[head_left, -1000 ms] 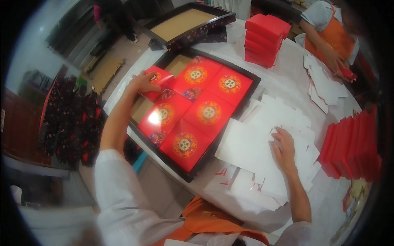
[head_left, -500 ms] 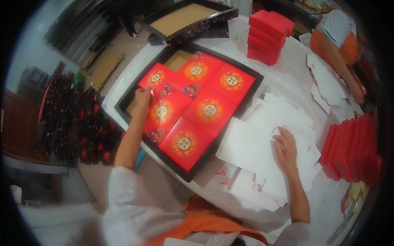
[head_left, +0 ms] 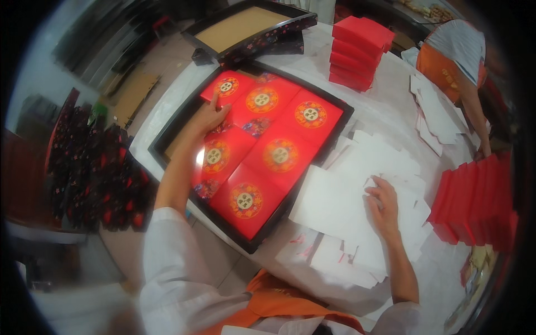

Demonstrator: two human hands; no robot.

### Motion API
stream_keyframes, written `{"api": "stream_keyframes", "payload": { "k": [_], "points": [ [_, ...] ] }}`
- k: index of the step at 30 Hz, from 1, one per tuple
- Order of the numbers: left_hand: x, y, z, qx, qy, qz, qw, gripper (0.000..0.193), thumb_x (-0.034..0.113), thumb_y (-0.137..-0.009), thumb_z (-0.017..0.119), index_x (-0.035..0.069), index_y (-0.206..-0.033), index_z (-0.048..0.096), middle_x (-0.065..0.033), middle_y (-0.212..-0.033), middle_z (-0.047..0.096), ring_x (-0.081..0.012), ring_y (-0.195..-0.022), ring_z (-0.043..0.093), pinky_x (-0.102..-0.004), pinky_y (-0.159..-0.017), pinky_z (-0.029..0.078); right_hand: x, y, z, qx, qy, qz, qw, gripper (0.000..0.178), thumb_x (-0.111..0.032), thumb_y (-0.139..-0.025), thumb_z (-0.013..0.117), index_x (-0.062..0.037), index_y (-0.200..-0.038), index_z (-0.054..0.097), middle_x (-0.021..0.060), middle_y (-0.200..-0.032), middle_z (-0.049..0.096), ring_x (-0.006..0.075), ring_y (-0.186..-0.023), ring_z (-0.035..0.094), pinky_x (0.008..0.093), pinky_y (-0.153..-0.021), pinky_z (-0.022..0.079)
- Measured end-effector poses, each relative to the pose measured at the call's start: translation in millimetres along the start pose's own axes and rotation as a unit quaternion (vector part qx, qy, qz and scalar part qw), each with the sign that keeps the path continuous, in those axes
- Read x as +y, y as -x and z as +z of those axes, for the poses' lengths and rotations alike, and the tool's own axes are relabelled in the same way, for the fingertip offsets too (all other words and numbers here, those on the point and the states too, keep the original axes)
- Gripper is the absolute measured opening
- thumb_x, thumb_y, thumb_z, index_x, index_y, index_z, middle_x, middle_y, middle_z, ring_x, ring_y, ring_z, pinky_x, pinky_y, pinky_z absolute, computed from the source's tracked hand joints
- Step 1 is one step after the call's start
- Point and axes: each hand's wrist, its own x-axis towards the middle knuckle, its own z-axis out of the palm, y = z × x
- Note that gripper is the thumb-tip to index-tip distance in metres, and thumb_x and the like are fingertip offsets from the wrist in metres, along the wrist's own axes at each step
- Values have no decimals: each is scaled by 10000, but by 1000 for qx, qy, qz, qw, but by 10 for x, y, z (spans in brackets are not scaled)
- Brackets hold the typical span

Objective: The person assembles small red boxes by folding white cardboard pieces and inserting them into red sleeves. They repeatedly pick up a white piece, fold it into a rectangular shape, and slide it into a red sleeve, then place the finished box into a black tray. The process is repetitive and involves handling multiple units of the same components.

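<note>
A black-rimmed tray [head_left: 334, 134] holds several red square boxes with round gold-and-orange medallions. My left hand [head_left: 210, 118] reaches over its left side. Its fingers are partly extended and touch the near edge of the far-left red box [head_left: 228, 86], which lies against the tray's far end. Under my left forearm a strip of the tray's bare bottom shows. My right hand [head_left: 383, 204] rests on a spread of white paper sheets [head_left: 329, 195], fingers loosely bent and apart. A small white bit shows at its fingertips; I cannot tell whether it is loose.
Another black tray [head_left: 240, 30] with a tan bottom lies stacked beyond mine. Stacks of red boxes stand at the back [head_left: 357, 53] and right [head_left: 472, 204]. At the far right, a person in an orange apron [head_left: 438, 67] bends near more white sheets [head_left: 438, 114]. Dark patterned boxes [head_left: 95, 173] pile up at left.
My left hand has moved away from me, and the far-left red box has slid to the tray's far end, covering the tan gap there. My right hand stays on the white sheets.
</note>
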Motion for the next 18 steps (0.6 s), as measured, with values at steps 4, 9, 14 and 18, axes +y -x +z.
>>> {"api": "stream_keyframes", "payload": {
  "k": [4, 9, 14, 18],
  "points": [
    [-87, -22, 220, 94, -79, 150, 981, 727, 445, -830, 466, 65, -1379, 176, -155, -1038, 557, -251, -959, 553, -294, -805, 424, 26, -7, 5, 3, 10, -16, 1000, 165, -59, -732, 578, -67, -897, 589, 107, -1171, 513, 287, -1091, 447, 368, -924, 331],
    [124, 249, 193, 7, 74, 144, 987, 640, 343, -850, 491, 27, -1346, 239, -143, -898, 566, -222, -794, 588, -283, -677, 461, 33, 12, -14, 9, 13, -14, 1000, 151, -70, -740, 580, -70, -891, 590, 106, -1168, 514, 284, -1093, 446, 368, -917, 330],
    [115, 362, 114, -19, 100, 90, 991, 568, 331, -857, 490, 10, -1291, 314, -148, -854, 570, -206, -719, 593, -278, -575, 471, -15, 13, -9, 11, 15, -28, 999, 148, -86, -747, 580, -69, -894, 587, 107, -1164, 513, 287, -1086, 453, 370, -904, 334],
    [134, 10, 80, 14, 15, 168, 986, 412, 276, -865, 462, -1, -1170, 447, -178, -893, 593, -225, -730, 608, -301, -601, 478, 48, 47, 19, 17, 19, -39, 999, 148, -104, -760, 575, -70, -904, 584, 107, -1158, 516, 297, -1083, 461, 379, -900, 340]
  ]
}}
